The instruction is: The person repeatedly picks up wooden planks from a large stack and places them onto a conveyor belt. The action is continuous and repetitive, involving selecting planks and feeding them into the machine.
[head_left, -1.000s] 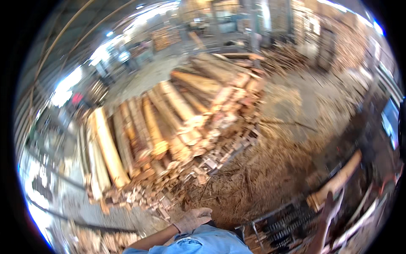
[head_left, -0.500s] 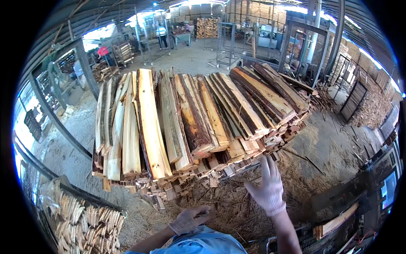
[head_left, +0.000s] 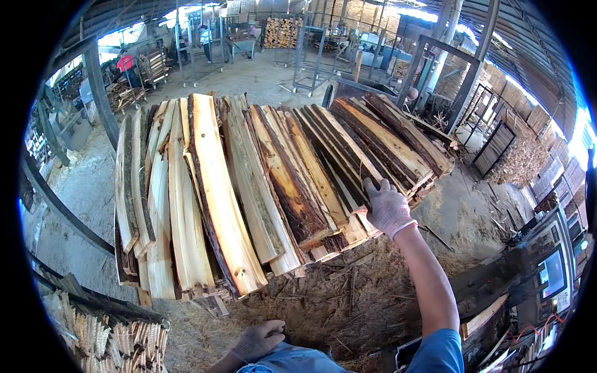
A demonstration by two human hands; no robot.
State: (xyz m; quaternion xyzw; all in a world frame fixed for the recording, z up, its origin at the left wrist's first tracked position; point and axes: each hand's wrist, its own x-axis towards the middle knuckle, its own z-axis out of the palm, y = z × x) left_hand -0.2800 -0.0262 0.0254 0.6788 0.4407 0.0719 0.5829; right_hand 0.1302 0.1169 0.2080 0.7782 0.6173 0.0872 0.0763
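Note:
Rough-sawn wooden boards (head_left: 236, 193), many with bark edges, lie side by side on a big stack in front of me, their near ends toward me. My right hand (head_left: 388, 208), in a pale knit glove, reaches to the right part of the stack. Its fingers curl over the near end of a bark-edged board (head_left: 349, 146); the grip's underside is hidden. Close to my body, low in the picture, my gloved left hand (head_left: 260, 340) is loosely closed, apart from the stack, with nothing visible in it.
A machine with a screen (head_left: 552, 273) stands at the right. Bundled wood pieces (head_left: 112, 336) fill the lower left. Metal posts (head_left: 99, 93) rise left of the stack. Farther off are wheeled racks (head_left: 311, 59), a person in red (head_left: 125, 63) and sawdust-strewn floor.
My right hand has moved forward from beside the stack onto a board's end, its spread fingers now curled. My left hand has drawn slightly down and left in view. The view has shifted closer to the stack.

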